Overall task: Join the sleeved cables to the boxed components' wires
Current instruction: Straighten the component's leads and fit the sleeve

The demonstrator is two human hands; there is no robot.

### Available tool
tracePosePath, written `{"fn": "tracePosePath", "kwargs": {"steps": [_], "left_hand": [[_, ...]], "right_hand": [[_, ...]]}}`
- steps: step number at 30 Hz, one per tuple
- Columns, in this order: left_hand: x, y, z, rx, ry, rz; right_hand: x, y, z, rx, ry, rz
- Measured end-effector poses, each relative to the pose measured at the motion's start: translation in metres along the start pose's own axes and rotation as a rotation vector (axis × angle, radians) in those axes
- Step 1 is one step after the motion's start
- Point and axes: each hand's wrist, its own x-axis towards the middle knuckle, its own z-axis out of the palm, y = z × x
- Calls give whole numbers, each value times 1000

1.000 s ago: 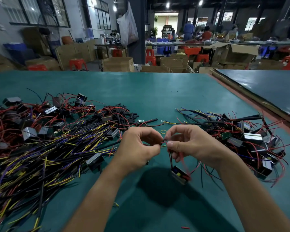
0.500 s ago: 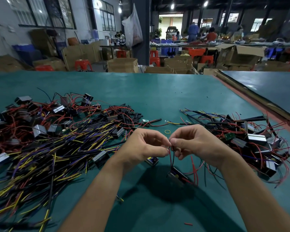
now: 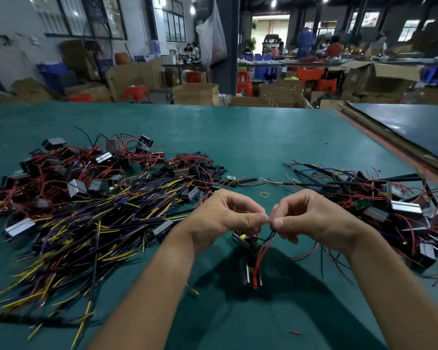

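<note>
My left hand (image 3: 228,217) and my right hand (image 3: 306,218) meet thumb to thumb above the green table (image 3: 263,132). Each pinches a thin wire end between thumb and forefinger. Red and black wires run down from the pinch to a small black boxed component (image 3: 250,274) hanging or resting just below my hands. A second boxed component (image 3: 242,239) lies under my left hand. A big heap of black-sleeved cables (image 3: 86,223) with yellow and purple tips fills the left side.
Loose boxed components with red wires (image 3: 68,173) lie at the back left. Another tangle of components and cables (image 3: 390,205) sits at the right. A yellow rubber band (image 3: 264,194) lies beyond my hands. A red wire scrap (image 3: 295,332) lies near the front. Cartons and stools stand beyond the table.
My hands stayed together working the wire ends. The boxed component below them swung a little left, to straight under my hands, and my head shifted slightly.
</note>
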Motion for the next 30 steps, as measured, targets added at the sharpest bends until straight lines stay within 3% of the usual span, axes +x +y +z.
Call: {"fn": "tracePosePath", "kwargs": {"steps": [4,20,27,30], "left_hand": [[0,-1,1,-40,7,-13],[3,-10,6,-181,23,45],[5,-9,4,-221,63,7],[7,-4,8,-186,161,-6]], "right_hand": [[-2,1,3,46,-92,66],[-2,-1,6,168,-62,106],[-3,-3,6,74,-12,89],[-4,-6,5,101,0,92]]}}
